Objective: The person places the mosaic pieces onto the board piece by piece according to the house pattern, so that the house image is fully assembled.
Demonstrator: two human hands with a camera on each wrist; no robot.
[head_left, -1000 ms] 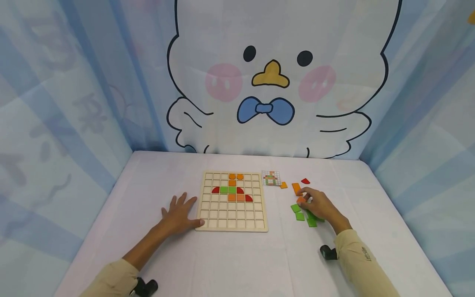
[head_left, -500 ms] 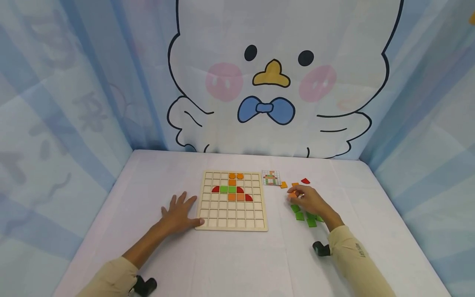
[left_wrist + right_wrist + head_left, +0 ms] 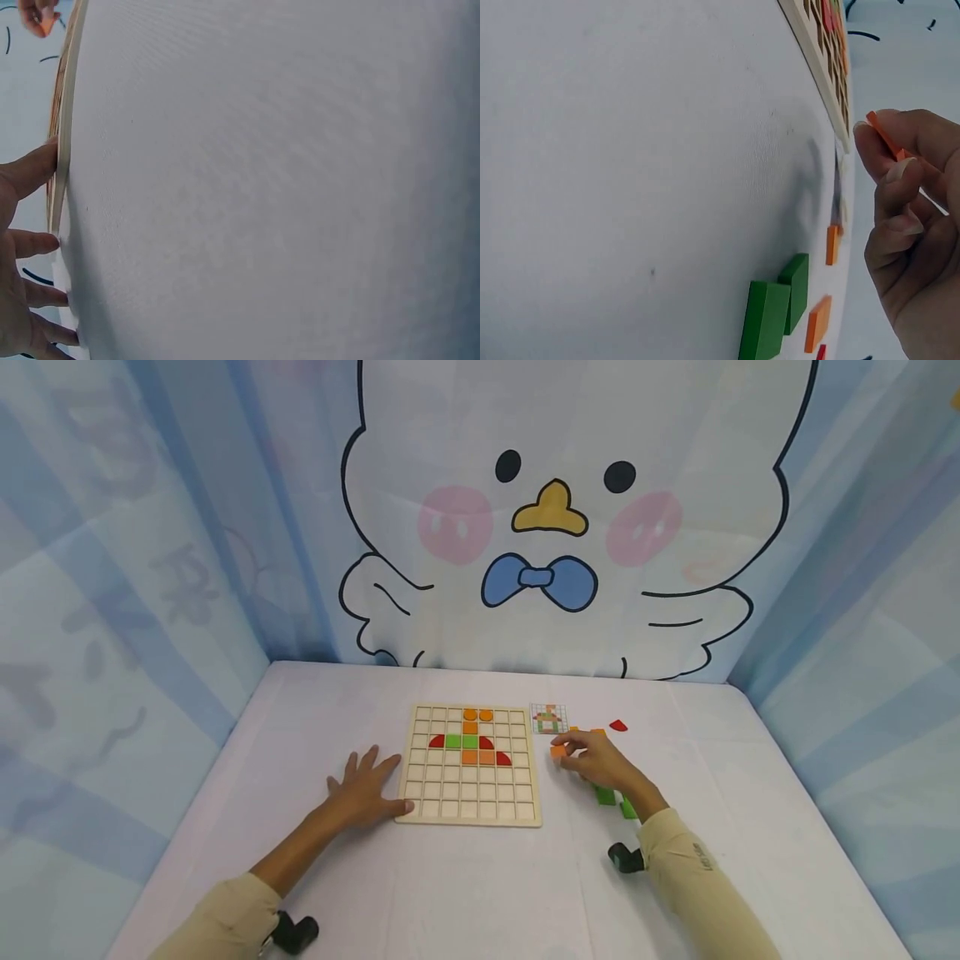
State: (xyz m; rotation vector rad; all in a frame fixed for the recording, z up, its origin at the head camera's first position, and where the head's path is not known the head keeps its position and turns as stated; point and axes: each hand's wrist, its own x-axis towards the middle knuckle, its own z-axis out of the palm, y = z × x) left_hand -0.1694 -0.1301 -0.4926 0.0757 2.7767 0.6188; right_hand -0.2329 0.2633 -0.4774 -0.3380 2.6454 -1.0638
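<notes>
My right hand (image 3: 600, 762) pinches an orange square tile (image 3: 558, 752) between thumb and fingers, held just right of the wooden grid board (image 3: 435, 817). The right wrist view shows the same orange tile (image 3: 886, 136) edge-on, raised off the table. With fingers spread, my left hand (image 3: 363, 795) lies on the table at the board's left side, its thumb on the lower left corner. On the board sit orange round pieces (image 3: 477, 715), orange squares, green squares (image 3: 461, 742) and red quarter-round pieces (image 3: 503, 759), all in the upper half.
A small pattern card (image 3: 549, 718) lies at the board's upper right. Loose green tiles (image 3: 605, 796) are partly hidden by my right hand. Further back are loose orange tiles (image 3: 597, 732) and a red piece (image 3: 618, 725). A printed curtain (image 3: 675, 635) closes off the table's back edge.
My right hand has picked up the orange tile from the loose pieces and carried it left toward the board. The left hand has stayed in place.
</notes>
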